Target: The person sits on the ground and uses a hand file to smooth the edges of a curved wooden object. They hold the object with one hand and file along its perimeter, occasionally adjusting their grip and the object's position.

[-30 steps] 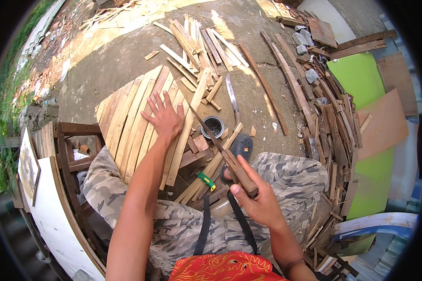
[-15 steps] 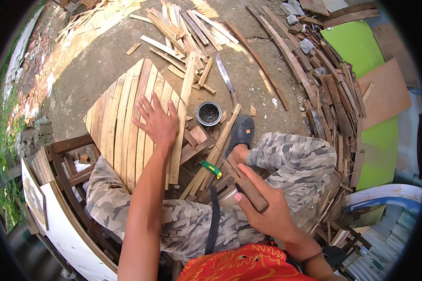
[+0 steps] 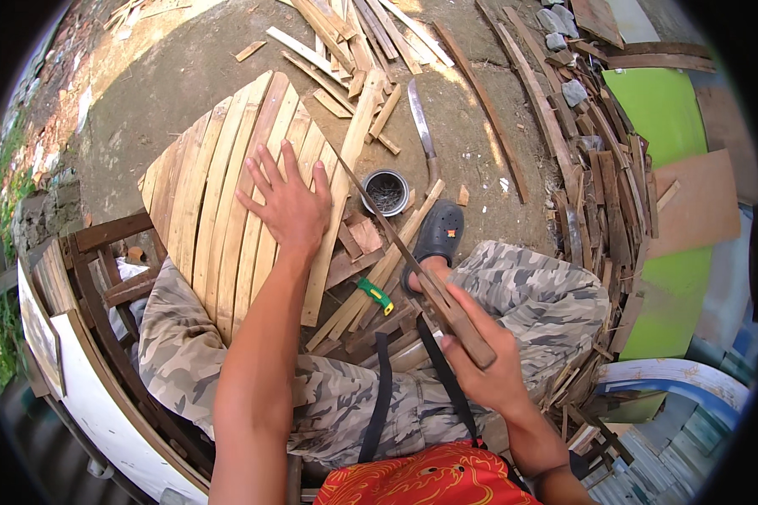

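My left hand [image 3: 290,202] lies flat with fingers spread on a panel of pale wooden slats [image 3: 198,202], pressing near its right side. The panel rests across my left thigh and a dark wooden frame. My right hand [image 3: 487,362] is closed round the wooden handle of a handsaw [image 3: 389,227]. Its thin dark blade, seen nearly edge-on, slants up and left to the panel's right edge; whether the teeth touch the wood I cannot tell. Below the blade a green and yellow handle [image 3: 376,296] lies on loose wood strips.
A grey pot of nails [image 3: 386,192] stands right of the panel. Beyond it lies a long-bladed knife [image 3: 421,122]. Loose slats [image 3: 358,46] are heaped ahead, and scrap timber [image 3: 602,194] is stacked along the right. My right foot wears a dark clog [image 3: 440,229].
My right hand has turned and lowered slightly, so the saw's blade now shows, reaching over the pot to the panel. My left hand stays flat on the slats. The view has shifted a little.
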`<state>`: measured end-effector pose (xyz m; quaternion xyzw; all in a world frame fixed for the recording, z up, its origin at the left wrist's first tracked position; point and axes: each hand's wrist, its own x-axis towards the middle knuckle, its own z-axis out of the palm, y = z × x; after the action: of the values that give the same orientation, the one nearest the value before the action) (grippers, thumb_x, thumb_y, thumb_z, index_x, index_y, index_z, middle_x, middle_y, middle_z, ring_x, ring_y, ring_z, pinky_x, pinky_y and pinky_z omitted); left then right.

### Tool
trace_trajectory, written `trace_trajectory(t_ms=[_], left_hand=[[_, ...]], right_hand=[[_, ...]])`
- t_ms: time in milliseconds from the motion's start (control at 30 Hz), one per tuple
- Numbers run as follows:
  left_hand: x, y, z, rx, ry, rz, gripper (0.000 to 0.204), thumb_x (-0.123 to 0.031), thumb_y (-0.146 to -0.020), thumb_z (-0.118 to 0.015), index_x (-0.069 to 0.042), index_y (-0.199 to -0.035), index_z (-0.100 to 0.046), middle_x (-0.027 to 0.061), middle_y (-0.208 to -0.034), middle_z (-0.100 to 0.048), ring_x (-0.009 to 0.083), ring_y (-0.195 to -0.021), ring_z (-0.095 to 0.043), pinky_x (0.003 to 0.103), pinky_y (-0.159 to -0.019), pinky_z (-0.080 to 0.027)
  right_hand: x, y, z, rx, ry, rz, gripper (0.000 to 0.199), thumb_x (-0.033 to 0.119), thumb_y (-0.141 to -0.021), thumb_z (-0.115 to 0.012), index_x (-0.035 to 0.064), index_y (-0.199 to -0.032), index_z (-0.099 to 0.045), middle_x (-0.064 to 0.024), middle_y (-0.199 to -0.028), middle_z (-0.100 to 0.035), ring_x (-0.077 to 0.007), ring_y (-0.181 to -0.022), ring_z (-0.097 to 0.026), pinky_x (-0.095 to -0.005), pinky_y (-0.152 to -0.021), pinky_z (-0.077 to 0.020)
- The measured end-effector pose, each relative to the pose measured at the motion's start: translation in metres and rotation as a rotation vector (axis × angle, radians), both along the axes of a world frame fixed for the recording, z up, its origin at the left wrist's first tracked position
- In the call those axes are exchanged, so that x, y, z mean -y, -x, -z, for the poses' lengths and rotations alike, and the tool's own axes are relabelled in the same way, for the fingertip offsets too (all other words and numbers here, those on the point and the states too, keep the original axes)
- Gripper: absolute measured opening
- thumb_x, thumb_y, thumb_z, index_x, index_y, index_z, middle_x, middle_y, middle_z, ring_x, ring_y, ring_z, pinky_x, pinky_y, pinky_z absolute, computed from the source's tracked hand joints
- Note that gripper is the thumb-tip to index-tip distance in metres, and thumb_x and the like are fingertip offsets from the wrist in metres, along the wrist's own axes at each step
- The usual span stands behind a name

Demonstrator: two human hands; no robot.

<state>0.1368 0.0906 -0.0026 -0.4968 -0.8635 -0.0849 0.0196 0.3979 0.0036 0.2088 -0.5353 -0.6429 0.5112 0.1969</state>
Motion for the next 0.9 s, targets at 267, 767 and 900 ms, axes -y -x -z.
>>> trace_trajectory(t_ms=[267,767,900], left_hand=[[-0.003,0.001,-0.002,0.001,0.043,-0.029,0.067,-0.053,-0.102,-0.048,-0.016,-0.157,-0.045,0.0193,-0.167,-0.030,0.0395,-0.156,-0.021,0.072,-0.119,-0.007],[0.001,-0.002,-0.002,-0.013,-0.018,-0.013,0.066,-0.053,-0.101,-0.049,-0.018,-0.157,-0.045,0.0175,-0.168,-0.030,0.0399,-0.156,-0.023,0.074,-0.118,-0.007],[0.001,-0.001,-0.003,-0.026,-0.068,-0.006,0.066,-0.053,-0.100,-0.051,-0.018,-0.156,-0.046,0.0176,-0.166,-0.033,0.0396,-0.155,-0.025,0.074,-0.117,-0.008]], right_hand=[[-0.106,0.093,0.046,0.064,0.133,0.001,0.061,0.009,-0.084,-0.060,-0.0001,-0.144,-0.054,-0.0328,-0.115,-0.069,-0.0466,-0.105,-0.067,-0.0419,-0.092,-0.0528],[-0.057,0.039,-0.027,0.008,0.132,-0.036,0.058,0.000,-0.091,-0.063,-0.0024,-0.147,-0.050,-0.0265,-0.131,-0.066,-0.0305,-0.129,-0.063,-0.0358,-0.106,-0.0464],[-0.150,0.108,0.043,0.075,0.318,-0.032,0.063,0.004,-0.087,-0.061,0.0005,-0.149,-0.052,-0.0044,-0.064,-0.059,-0.0120,-0.046,-0.051,-0.0308,-0.044,-0.0420]])
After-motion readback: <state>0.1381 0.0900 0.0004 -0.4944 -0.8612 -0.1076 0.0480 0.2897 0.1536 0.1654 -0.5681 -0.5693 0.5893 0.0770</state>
